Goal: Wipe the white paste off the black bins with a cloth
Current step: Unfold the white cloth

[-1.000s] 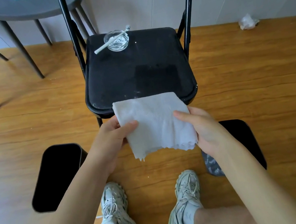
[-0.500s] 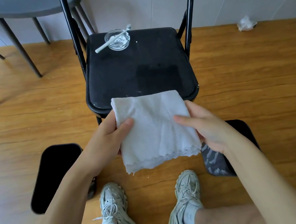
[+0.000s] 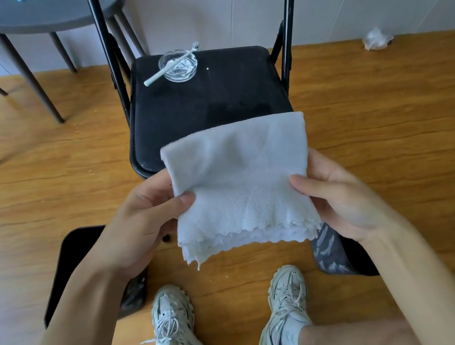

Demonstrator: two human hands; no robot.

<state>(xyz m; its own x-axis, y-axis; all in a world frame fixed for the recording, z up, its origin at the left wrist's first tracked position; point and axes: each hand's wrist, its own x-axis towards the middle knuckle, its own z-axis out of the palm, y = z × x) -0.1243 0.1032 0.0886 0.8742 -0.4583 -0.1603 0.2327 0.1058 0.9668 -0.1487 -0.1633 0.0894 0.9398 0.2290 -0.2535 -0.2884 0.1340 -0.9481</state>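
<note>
A black folding chair (image 3: 210, 107) stands on the wooden floor, carrying a glass dish (image 3: 178, 65) with a toothbrush (image 3: 171, 64) laid across it. Two black bins flank the feet: left bin (image 3: 68, 264), right bin (image 3: 350, 254) smeared with white paste (image 3: 325, 249). The folded white cloth (image 3: 240, 188) partly hides the chair's front edge. Compared with 0.5 s earlier, the cloth sits slightly higher and more spread. Its long axis runs left–right, scalloped edge downward. Left hand (image 3: 142, 223) and right hand (image 3: 339, 197) each pinch a side.
</note>
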